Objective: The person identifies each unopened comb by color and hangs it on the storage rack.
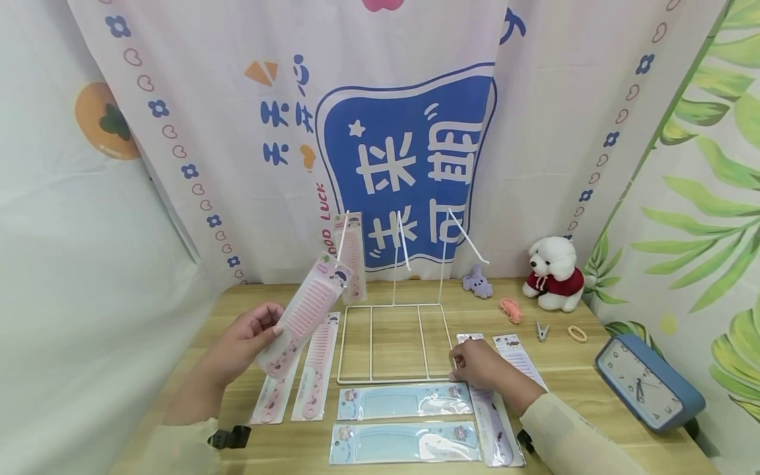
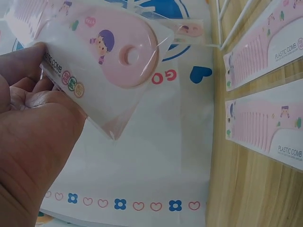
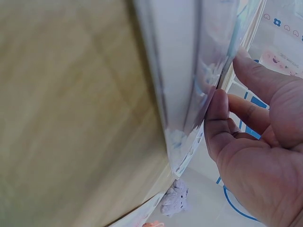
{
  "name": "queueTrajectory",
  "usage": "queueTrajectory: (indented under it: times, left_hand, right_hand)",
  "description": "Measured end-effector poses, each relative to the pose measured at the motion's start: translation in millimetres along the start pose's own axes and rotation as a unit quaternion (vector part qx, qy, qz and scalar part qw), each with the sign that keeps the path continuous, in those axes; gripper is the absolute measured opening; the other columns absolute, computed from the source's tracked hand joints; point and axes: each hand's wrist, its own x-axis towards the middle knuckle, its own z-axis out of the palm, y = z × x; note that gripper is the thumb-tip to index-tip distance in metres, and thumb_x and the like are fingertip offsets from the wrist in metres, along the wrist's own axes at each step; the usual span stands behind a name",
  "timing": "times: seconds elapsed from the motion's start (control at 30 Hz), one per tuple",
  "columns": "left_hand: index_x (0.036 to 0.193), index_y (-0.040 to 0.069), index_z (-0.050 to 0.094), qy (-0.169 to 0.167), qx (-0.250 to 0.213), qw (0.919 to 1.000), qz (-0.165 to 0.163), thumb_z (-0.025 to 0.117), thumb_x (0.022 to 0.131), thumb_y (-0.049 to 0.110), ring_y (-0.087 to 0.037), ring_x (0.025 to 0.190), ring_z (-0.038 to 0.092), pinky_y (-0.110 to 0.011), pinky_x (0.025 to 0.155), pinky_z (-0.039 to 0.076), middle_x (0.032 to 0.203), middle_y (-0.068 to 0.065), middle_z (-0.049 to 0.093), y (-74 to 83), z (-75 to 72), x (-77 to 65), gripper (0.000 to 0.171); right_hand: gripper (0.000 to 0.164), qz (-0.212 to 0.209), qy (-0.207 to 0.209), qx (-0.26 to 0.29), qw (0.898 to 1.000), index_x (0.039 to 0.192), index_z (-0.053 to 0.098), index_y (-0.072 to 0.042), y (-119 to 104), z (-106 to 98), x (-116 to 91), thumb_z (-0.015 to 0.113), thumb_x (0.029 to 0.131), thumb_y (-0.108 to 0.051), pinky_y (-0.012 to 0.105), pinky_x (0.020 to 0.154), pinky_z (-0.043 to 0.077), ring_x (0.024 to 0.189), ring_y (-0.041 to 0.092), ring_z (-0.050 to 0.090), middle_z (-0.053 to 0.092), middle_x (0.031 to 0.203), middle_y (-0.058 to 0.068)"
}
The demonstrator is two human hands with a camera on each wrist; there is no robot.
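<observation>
My left hand (image 1: 246, 343) pinches the side edge of a packaged pink comb (image 1: 305, 310), tilted with its top at the left hook of a white wire rack (image 1: 399, 380). In the left wrist view, the comb's round handle end (image 2: 128, 54) faces the camera. Another packaged pink comb (image 1: 354, 257) hangs on that hook, farther back. At the rack's front right corner, my right hand (image 1: 477, 363) holds the base wire between thumb and fingers, over a packaged purple comb (image 1: 495, 429). The right wrist view shows the fingers (image 3: 218, 118) close to the wire, partly hidden.
Two packaged pink combs lie left of the rack, one of them (image 1: 317, 369) beside its base. Two blue combs (image 1: 404, 443) lie in front. Another purple comb (image 1: 519, 359), a hair clip (image 1: 510, 310), a white plush dog (image 1: 555, 274) and a blue clock (image 1: 650, 382) are rightward.
</observation>
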Motion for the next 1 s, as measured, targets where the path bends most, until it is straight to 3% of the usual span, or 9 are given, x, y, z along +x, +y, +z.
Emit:
queueTrajectory:
  times: [0.3, 0.5, 0.6, 0.83, 1.0]
  left_hand:
    - [0.135, -0.008, 0.052, 0.074, 0.004, 0.9947, -0.071, 0.054, 0.109, -0.002, -0.016, 0.106, 0.066, -0.022, 0.09, 0.062, 0.123, -0.022, 0.063, -7.8, 13.5, 19.2, 0.026]
    - [0.141, -0.001, 0.054, 0.156, 0.07, 0.9748, -0.143, 0.056, 0.109, 0.003, -0.029, 0.121, 0.064, -0.026, 0.1, 0.057, 0.135, -0.021, 0.064, 4.2, 36.7, 49.0, 0.032]
    - [0.143, 0.002, 0.054, 0.184, 0.07, 0.9649, -0.174, 0.055, 0.109, 0.004, -0.029, 0.123, 0.063, -0.032, 0.103, 0.057, 0.139, -0.02, 0.064, 7.6, 47.2, 67.4, 0.034]
    - [0.139, 0.0, 0.053, 0.209, 0.013, 0.9589, -0.191, 0.052, 0.108, 0.0, -0.025, 0.112, 0.058, -0.024, 0.089, 0.054, 0.131, -0.019, 0.06, -3.8, 61.5, 100.0, 0.031]
    - [0.14, 0.0, 0.053, 0.209, 0.016, 0.9594, -0.189, 0.052, 0.109, 0.0, -0.03, 0.117, 0.061, -0.036, 0.098, 0.059, 0.134, -0.021, 0.061, -20.0, 66.0, 114.6, 0.031]
  right_hand:
    - [0.048, -0.005, 0.002, -0.003, 1.0, 0.068, 0.049, -0.018, 0, 0, 0, 0.091, 0.09, -0.017, 0.024, 0.059, 0.026, 0.061, 0.009, 0.037, 0.037, 0.061, -0.01]
    - [0.048, -0.002, 0.0, -0.005, 1.0, 0.068, 0.049, -0.018, 1, 1, 1, 0.091, 0.09, -0.017, 0.024, 0.059, 0.026, 0.061, 0.009, 0.036, 0.036, 0.061, -0.01]
    - [0.047, 0.0, 0.001, -0.008, 1.0, 0.068, 0.049, -0.018, 2, 0, 1, 0.091, 0.09, -0.017, 0.024, 0.059, 0.026, 0.061, 0.009, 0.036, 0.036, 0.061, -0.01]
    - [0.047, -0.006, 0.002, -0.018, 1.0, 0.069, 0.05, -0.017, 3, 1, 2, 0.091, 0.09, -0.019, 0.025, 0.06, 0.027, 0.061, 0.009, 0.036, 0.036, 0.061, -0.009]
    - [0.048, -0.012, 0.004, -0.021, 1.0, 0.068, 0.049, -0.018, 4, 2, 2, 0.091, 0.09, -0.019, 0.024, 0.06, 0.027, 0.061, 0.008, 0.036, 0.037, 0.061, -0.01]
